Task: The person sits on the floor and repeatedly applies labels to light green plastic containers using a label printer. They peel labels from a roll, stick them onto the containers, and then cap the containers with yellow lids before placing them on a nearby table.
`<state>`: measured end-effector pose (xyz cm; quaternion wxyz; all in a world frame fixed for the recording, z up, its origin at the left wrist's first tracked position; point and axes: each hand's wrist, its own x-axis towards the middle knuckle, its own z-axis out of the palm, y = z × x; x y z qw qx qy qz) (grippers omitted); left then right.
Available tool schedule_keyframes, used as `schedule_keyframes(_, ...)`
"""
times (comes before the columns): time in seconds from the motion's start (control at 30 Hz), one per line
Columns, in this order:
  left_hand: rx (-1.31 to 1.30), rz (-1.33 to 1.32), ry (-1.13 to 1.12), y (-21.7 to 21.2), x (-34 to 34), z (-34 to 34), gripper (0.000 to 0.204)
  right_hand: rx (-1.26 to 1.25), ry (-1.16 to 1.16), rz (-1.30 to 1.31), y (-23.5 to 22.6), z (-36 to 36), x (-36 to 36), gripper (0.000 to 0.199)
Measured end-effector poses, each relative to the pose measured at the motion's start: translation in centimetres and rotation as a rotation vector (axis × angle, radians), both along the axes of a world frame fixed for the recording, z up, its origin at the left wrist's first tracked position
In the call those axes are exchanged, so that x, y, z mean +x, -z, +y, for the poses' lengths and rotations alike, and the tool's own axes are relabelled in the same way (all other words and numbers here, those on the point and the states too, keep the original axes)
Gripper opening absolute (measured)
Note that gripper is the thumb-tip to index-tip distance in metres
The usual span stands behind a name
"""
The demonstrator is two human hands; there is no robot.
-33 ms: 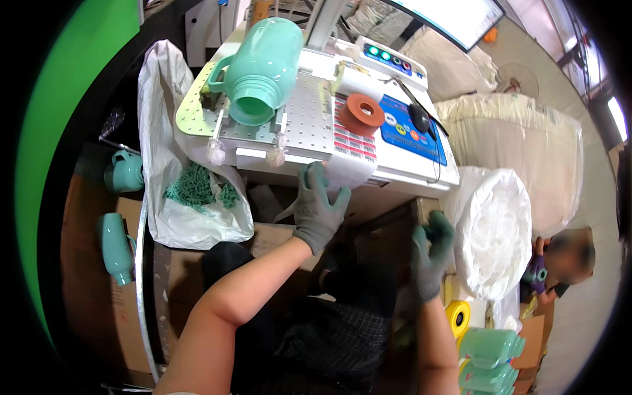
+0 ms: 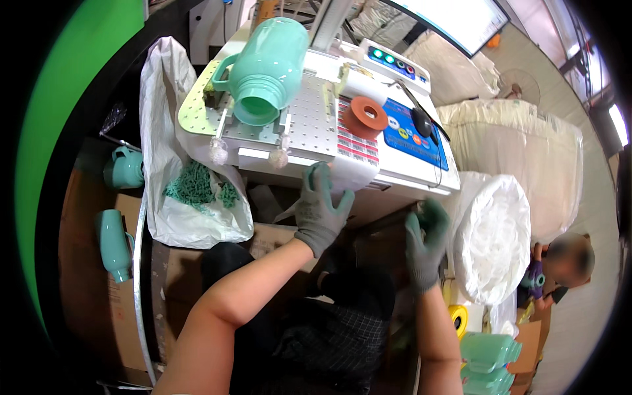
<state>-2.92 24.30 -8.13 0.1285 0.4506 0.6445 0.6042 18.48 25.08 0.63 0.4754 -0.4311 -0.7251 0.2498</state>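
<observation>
Both my hands wear grey-green gloves. My left hand [image 2: 322, 209] is at the table's front edge, thumb and fingers apart, its fingertips beside a strip of red-and-white labels [image 2: 356, 146] whose pale end hangs over the edge. Lower and to the right, my right hand [image 2: 426, 243] hovers beside a white sack, thumb apart from its bent fingers, with nothing visible in it. A teal jug [image 2: 271, 69] with a handle lies on the perforated metal plate [image 2: 317, 122], its open mouth toward me. On the labels sits a reddish-brown tape roll [image 2: 366, 118].
A white bag [image 2: 220, 224] with green shavings hangs left of the table. Further left are two teal jugs [image 2: 115, 245]. A white-lined sack [image 2: 494, 243] stands right, near green containers [image 2: 488, 352] and a person [image 2: 543, 280]. A control box [image 2: 395, 66] and mouse [image 2: 421, 122] occupy the table.
My right hand has moved up slightly and a little left, its thumb and fingers shifting. My left hand stays nearly in place by the labels. The view has shifted slightly.
</observation>
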Motion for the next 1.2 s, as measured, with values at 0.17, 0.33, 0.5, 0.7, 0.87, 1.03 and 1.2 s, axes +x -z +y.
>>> schedule_keyframes(0.17,-0.004,-0.074,0.101,-1.3,-0.5,0.4,0.075,0.375,0.061,-0.484,-2.1,12.6,-8.7,0.077)
schedule_keyframes(0.33,-0.114,-0.202,0.152,-2.0,-2.6,1.5,0.068,0.192,0.207,-0.753,-2.2,18.2,-14.7,0.104)
schedule_keyframes(0.5,-0.167,-0.191,0.194,-1.7,-3.6,2.5,0.057,0.026,0.222,-0.740,-2.1,18.8,-16.9,0.100)
schedule_keyframes(0.7,-0.187,-0.232,0.402,-1.7,-3.6,1.7,0.045,0.058,0.287,-0.708,-3.1,18.0,-17.7,0.088)
schedule_keyframes(0.87,-0.099,-0.142,0.449,-1.5,-4.3,-2.1,0.044,0.068,0.355,-0.544,-3.7,18.7,-18.0,0.085)
schedule_keyframes(1.03,-0.270,-0.099,0.721,-1.9,-5.7,-6.3,0.034,0.104,0.336,-0.621,-2.4,18.1,-17.9,0.086)
schedule_keyframes(1.2,-0.399,-0.004,0.856,-1.6,-6.2,-8.7,0.032,0.097,0.331,-0.671,-3.7,18.4,-18.4,0.086)
